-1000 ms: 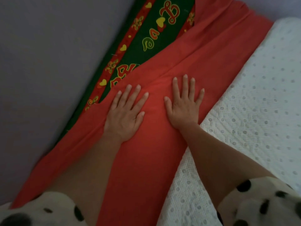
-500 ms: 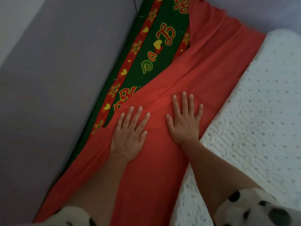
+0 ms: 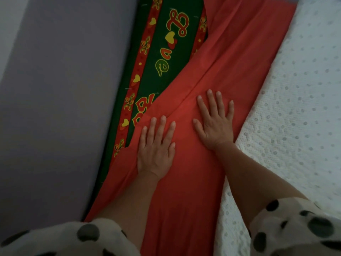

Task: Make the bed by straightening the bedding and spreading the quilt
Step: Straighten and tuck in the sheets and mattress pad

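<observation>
A pale lilac flat wall (image 3: pixel 55 108) fills the frame from 7 to 11 o'clock. Against it, running from about 8 up to 12 o'clock, lies a dark green printed sheet with red borders, yellow hearts and looping red letters (image 3: pixel 166 61). Over that sheet's right edge lies a plain red-orange cloth (image 3: pixel 184 209), a broad band stretching from 6 o'clock to 1 o'clock, with a long crease through its upper half.

The left hand (image 3: pixel 156 150) rests palm-down on the red-orange cloth just below centre, fingers straight and slightly spread, pointing to 12 o'clock; its fingertips reach the cloth's edge beside the green sheet. The right hand (image 3: pixel 215 126) lies flat on the same cloth at 2 o'clock of the left one, near it but apart, fingers straight and fanned, gripping nothing.

From 1 to 5 o'clock spreads a white textured cover with small grey dots (image 3: pixel 295 126), its edge just beside the right wrist. Cream sleeves with dark spots show at 7 o'clock (image 3: pixel 73 239) and 5 o'clock (image 3: pixel 295 228).
</observation>
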A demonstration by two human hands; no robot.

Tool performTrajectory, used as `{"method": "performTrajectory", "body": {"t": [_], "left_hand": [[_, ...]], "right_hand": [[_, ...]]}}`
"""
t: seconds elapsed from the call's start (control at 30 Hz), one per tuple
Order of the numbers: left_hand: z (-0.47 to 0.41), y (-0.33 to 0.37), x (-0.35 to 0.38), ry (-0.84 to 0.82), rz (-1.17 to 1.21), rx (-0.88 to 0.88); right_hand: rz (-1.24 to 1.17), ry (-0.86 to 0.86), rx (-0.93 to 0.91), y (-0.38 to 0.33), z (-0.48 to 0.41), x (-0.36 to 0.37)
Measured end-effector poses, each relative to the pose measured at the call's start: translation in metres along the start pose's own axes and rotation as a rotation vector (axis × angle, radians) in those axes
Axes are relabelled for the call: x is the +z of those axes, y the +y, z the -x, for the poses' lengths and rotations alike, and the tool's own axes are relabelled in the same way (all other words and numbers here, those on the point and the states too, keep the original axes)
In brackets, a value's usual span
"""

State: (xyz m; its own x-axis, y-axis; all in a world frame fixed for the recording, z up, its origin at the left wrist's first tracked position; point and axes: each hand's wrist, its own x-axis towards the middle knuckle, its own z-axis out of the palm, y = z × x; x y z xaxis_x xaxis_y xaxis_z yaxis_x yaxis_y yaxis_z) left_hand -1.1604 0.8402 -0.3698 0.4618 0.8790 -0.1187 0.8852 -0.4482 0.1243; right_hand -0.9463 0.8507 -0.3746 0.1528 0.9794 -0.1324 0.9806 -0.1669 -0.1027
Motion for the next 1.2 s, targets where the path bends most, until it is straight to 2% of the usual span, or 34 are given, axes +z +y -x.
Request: {"method": "performTrajectory", "body": {"t": [0.6,0.67,0.8,0.87,1.0,1.13,1.2], "left_hand": [[0.004,0.008,-0.018,0.013,-0.054,-0.017],[0.007,0.008,-0.026,0.025,-0.010,-0.026],[0.001,0.001,-0.047,0.080,0.145,-0.092],[-0.004,-0.007,-0.056,0.147,0.122,-0.170],[-0.016,-0.024,-0.072,0.118,-0.010,-0.349],[-0.021,-0.023,-0.094,0.036,-0.019,-0.435],[-0.023,-0.022,-0.104,0.000,0.013,-0.488]], "right_hand": [[-0.063,-0.020,-0.045,0.001,0.004,-0.010],[-0.113,0.057,-0.058,-0.002,0.003,-0.017],[-0.230,0.323,-0.096,-0.027,-0.031,-0.048],[-0.175,0.363,-0.205,-0.043,-0.053,-0.064],[0.151,0.188,-0.449,-0.051,-0.095,-0.086],[0.277,0.092,-0.475,-0.047,-0.112,-0.107],[0.244,0.142,-0.451,-0.048,-0.114,-0.113]]}}
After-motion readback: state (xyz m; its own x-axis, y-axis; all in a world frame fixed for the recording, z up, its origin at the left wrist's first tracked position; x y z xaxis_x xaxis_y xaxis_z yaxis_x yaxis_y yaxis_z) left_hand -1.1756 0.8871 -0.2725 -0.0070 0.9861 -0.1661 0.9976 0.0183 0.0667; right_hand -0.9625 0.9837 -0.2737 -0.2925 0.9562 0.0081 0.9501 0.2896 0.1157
